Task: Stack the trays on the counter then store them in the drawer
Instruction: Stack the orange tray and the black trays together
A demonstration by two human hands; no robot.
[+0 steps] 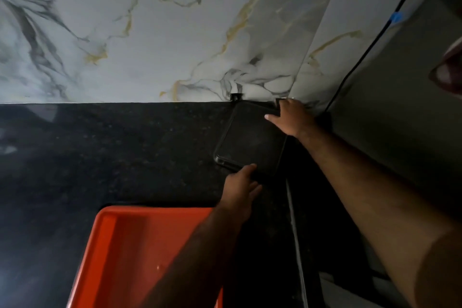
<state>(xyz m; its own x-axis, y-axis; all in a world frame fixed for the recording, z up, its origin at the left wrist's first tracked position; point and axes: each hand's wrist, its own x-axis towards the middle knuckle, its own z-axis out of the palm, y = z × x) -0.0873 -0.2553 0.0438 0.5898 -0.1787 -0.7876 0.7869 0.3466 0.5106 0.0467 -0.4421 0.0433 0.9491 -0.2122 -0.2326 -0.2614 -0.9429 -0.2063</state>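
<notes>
Left hand [240,182] grips black tray's [250,140] near edge, right hand [292,117] grips its far corner; orange tray [120,245] on table [100,152], nearer than black tray.

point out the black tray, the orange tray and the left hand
black tray [250,140], head view, on the flat middle of its bottom
orange tray [130,252], head view, on the bare inner floor
left hand [240,190], head view, on the back of the hand at the black tray's near edge

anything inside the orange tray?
The orange tray looks empty where its floor shows. The left hand's forearm covers its right part, and the near end runs out of frame, so those areas are unknown.
</notes>
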